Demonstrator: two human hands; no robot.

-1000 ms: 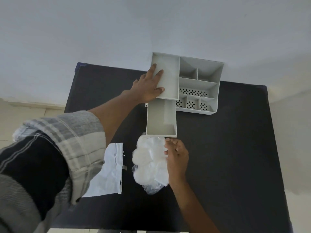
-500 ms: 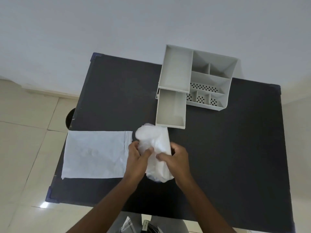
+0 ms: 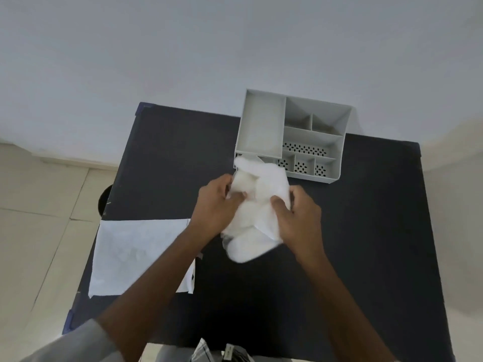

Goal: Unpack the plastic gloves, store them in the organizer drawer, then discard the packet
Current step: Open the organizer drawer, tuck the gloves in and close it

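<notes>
A crumpled white bundle of plastic gloves (image 3: 257, 205) is held above the black table (image 3: 366, 257), in front of the grey organizer (image 3: 292, 134). My left hand (image 3: 218, 205) grips its left side and my right hand (image 3: 298, 212) grips its right side. The bundle hides the pulled-out drawer below the organizer's left compartment. The flat white packet (image 3: 136, 252) lies on the table's left part, partly under my left forearm.
The organizer stands at the table's far edge against a pale wall, with several open compartments, some perforated. A dark round object (image 3: 104, 202) sits on the tiled floor beside the table's left edge.
My left hand left the organizer top and joined the right on the gloves. Both hands lifted the bundle up and forward until it now covers the open drawer.
</notes>
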